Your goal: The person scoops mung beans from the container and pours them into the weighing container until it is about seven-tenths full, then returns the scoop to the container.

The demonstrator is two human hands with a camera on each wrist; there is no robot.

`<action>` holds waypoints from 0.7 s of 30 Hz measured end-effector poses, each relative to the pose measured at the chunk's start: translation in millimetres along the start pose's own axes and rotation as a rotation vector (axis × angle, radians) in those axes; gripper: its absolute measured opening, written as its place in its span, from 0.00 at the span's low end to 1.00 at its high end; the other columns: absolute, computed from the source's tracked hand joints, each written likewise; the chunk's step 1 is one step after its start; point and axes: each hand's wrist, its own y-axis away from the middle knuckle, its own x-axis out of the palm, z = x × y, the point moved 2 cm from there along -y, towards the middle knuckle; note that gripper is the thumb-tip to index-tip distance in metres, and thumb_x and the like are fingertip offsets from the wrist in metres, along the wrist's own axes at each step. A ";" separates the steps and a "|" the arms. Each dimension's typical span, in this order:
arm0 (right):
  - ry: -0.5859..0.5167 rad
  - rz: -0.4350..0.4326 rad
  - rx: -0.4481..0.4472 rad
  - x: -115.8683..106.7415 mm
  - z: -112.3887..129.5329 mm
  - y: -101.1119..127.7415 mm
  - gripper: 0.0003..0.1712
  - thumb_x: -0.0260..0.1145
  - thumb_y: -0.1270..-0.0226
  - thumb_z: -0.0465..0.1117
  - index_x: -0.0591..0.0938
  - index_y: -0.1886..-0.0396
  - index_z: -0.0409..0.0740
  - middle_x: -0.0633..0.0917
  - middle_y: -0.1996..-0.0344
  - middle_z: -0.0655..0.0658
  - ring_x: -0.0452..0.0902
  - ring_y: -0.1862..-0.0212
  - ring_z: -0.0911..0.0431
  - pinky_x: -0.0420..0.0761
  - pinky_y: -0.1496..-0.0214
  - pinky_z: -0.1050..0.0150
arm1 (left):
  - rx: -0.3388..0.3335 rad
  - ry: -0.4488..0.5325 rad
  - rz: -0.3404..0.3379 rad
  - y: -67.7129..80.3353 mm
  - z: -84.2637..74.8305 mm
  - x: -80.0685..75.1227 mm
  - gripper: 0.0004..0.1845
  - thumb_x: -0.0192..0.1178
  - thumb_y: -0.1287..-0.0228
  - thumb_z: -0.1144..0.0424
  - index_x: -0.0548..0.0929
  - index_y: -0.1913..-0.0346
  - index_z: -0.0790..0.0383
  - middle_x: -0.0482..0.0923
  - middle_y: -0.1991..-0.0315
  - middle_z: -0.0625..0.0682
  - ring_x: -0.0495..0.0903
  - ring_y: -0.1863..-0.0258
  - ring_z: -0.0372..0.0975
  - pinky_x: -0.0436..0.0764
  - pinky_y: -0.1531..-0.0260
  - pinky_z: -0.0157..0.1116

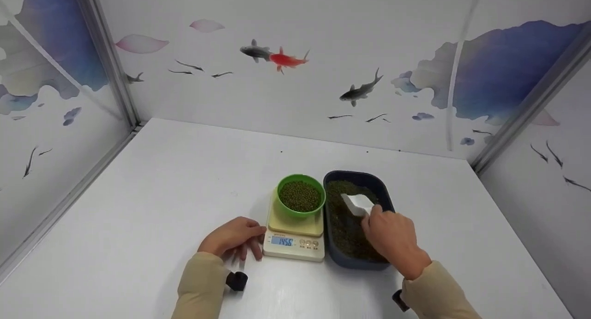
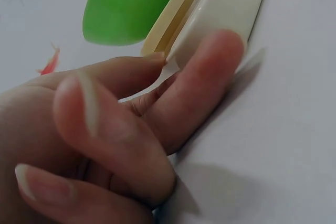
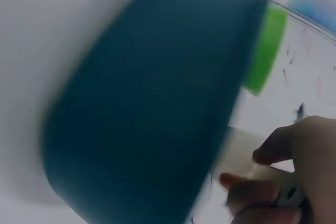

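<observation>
— Hands first: what is each one doing?

— Left hand (image 1: pixel 234 239) rests on the tabletop (image 1: pixel 152 208) with its fingers loosely curled, fingertips (image 2: pixel 210 66) touching the near left side of the cream kitchen scale (image 1: pixel 294 238); it holds nothing. Right hand (image 1: pixel 392 238) has its fingers curled round the handle of a white scoop (image 1: pixel 358 203), gripping it over the dark blue tub (image 1: pixel 381 189).

— And where do these things stand?

— Toward the near edge of the tabletop, somewhat right of its middle. The scale carries a green bowl (image 1: pixel 300 213) filled with small green beans (image 1: pixel 300 195), and its display is lit. The tub stands just beside the scale on its right, also full of beans. The scoop's mouth lies low in the tub, at or on the beans near the far end.

— How would the scoop handle?

— It looks like thin, stiff plastic, light even when loaded. The handle end, where the fingers already sit, seems the right place to hold. The beans are loose, hard and round, so they would likely roll off a tilted scoop and scatter.

— And the bowl?

— Light plastic as well, probably easy to nudge on the scale plate.
</observation>
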 end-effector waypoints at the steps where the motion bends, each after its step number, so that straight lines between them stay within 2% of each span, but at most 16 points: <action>1: 0.007 0.016 0.018 4.4 1.0 2.4 0.16 0.54 0.38 0.41 0.65 0.83 0.40 0.61 0.94 0.48 0.56 0.92 0.54 0.57 0.91 0.60 | -0.002 -0.005 0.001 -0.1 -0.2 -0.4 0.18 0.50 0.37 0.49 0.78 0.67 0.62 0.82 0.78 0.57 0.69 0.93 0.36 0.62 0.94 0.30; 6: 0.061 0.068 0.048 17.6 7.6 11.8 0.16 0.56 0.38 0.39 0.69 0.84 0.37 0.62 0.94 0.46 0.60 0.92 0.52 0.64 0.91 0.58 | -0.020 -0.005 0.002 -1.2 -0.2 2.3 0.19 0.49 0.36 0.49 0.78 0.68 0.63 0.82 0.78 0.57 0.70 0.93 0.35 0.62 0.94 0.29; 9: 0.073 0.106 0.024 19.3 11.3 15.4 0.20 0.60 0.41 0.43 0.70 0.88 0.39 0.63 0.95 0.46 0.61 0.92 0.52 0.64 0.91 0.58 | -0.048 0.015 -0.006 1.1 -1.3 5.6 0.17 0.48 0.35 0.52 0.77 0.67 0.64 0.82 0.79 0.57 0.73 0.91 0.37 0.65 0.93 0.30; 12: 0.039 0.125 -0.007 16.0 10.3 14.2 0.24 0.62 0.42 0.49 0.67 0.91 0.44 0.63 0.96 0.49 0.59 0.92 0.55 0.61 0.91 0.61 | -0.075 -0.035 -0.071 4.1 -6.2 5.7 0.14 0.47 0.35 0.56 0.76 0.67 0.64 0.81 0.80 0.57 0.77 0.87 0.41 0.71 0.89 0.32; 14: -0.013 0.116 -0.007 10.9 4.1 10.8 0.22 0.61 0.41 0.51 0.68 0.88 0.46 0.64 0.94 0.50 0.60 0.91 0.56 0.61 0.90 0.61 | -0.080 -0.148 -0.169 7.1 -11.7 2.4 0.13 0.47 0.35 0.58 0.76 0.67 0.63 0.80 0.80 0.54 0.78 0.85 0.41 0.72 0.85 0.34; 16: -0.080 0.078 0.016 4.0 -8.2 7.2 0.19 0.59 0.39 0.52 0.74 0.81 0.43 0.72 0.88 0.47 0.67 0.85 0.54 0.67 0.85 0.58 | -0.062 -0.328 -0.306 9.8 -19.6 -3.7 0.12 0.48 0.36 0.57 0.77 0.67 0.60 0.79 0.80 0.50 0.76 0.82 0.41 0.72 0.82 0.36; 19: -0.149 0.027 0.054 -6.1 -34.0 6.6 0.21 0.57 0.38 0.52 0.77 0.59 0.37 0.80 0.69 0.39 0.76 0.68 0.46 0.74 0.70 0.50 | -0.002 -0.601 -0.525 13.8 -30.9 -14.8 0.12 0.50 0.36 0.54 0.79 0.63 0.57 0.78 0.73 0.49 0.75 0.74 0.42 0.73 0.75 0.40; 21: -0.167 0.024 0.056 -9.8 -50.8 9.7 0.27 0.56 0.37 0.52 0.72 0.46 0.36 0.77 0.53 0.35 0.72 0.54 0.41 0.71 0.57 0.44 | 0.039 -0.743 -0.639 16.8 -35.5 -22.4 0.15 0.50 0.36 0.51 0.79 0.56 0.57 0.78 0.62 0.52 0.75 0.63 0.45 0.74 0.67 0.45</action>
